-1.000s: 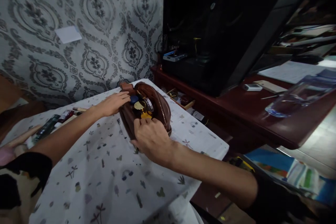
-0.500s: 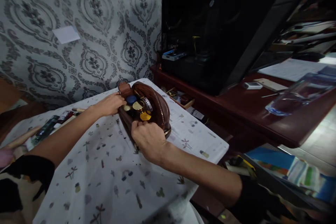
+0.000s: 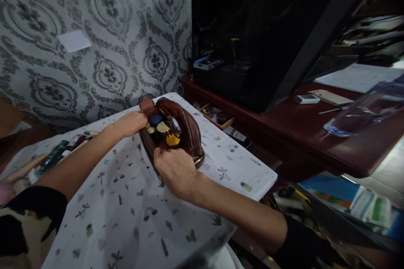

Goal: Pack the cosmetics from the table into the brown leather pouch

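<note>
A brown leather bag (image 3: 196,136) lies unzipped on the patterned white tablecloth (image 3: 151,235). Inside it are several round items: a blue one (image 3: 155,119), a pale gold disc (image 3: 163,127), a yellow-gold one (image 3: 173,139) and a silvery ring-shaped one (image 3: 175,125). My left hand (image 3: 131,123) grips the bag's rim at its far left end, fingers closed. My right hand (image 3: 175,170) is clenched on the near rim, and its fingertips are hidden from view.
Bottles (image 3: 55,157) lie at the left, near another person's hand (image 3: 25,170). A black screen (image 3: 233,50) stands on a dark red desk (image 3: 315,138). A glass item (image 3: 350,119) sits on the desk. Below is an open drawer (image 3: 225,124).
The view has shifted slightly, so the bag and both hands appear a little further left. Both hands keep their hold on the bag, which stays open.
</note>
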`<state>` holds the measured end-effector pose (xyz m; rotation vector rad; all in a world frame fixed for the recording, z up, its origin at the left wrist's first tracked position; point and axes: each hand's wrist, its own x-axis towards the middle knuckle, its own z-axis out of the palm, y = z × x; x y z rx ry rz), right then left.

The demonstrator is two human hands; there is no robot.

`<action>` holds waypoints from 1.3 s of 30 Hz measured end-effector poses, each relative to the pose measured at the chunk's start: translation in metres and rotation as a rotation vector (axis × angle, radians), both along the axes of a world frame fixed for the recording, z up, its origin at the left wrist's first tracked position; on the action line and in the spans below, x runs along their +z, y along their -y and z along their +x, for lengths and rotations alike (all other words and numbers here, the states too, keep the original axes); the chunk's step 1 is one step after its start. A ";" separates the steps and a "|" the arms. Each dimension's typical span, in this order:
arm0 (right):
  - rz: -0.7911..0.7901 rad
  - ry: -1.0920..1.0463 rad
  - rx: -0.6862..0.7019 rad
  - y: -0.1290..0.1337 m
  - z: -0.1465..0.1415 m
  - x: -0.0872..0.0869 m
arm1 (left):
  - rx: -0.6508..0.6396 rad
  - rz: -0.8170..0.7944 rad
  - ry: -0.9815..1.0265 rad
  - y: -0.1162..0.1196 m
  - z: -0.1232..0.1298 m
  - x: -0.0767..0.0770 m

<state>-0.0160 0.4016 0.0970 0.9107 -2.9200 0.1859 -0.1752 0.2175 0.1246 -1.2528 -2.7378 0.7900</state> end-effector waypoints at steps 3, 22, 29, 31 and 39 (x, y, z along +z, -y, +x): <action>-0.024 0.015 0.015 -0.003 -0.002 -0.002 | 0.039 -0.038 0.019 -0.003 -0.004 0.000; -0.011 0.011 0.029 -0.006 0.004 0.009 | 0.018 0.116 -0.049 0.005 0.039 -0.004; 0.009 -0.007 -0.055 -0.012 0.016 0.020 | 0.052 0.119 -0.063 -0.002 0.042 -0.001; 0.016 -0.043 -0.058 -0.016 0.021 0.020 | 0.058 0.136 -0.058 0.002 0.042 -0.002; 0.031 -0.201 -0.059 -0.026 0.035 0.012 | 0.060 0.186 -0.051 0.009 0.044 -0.001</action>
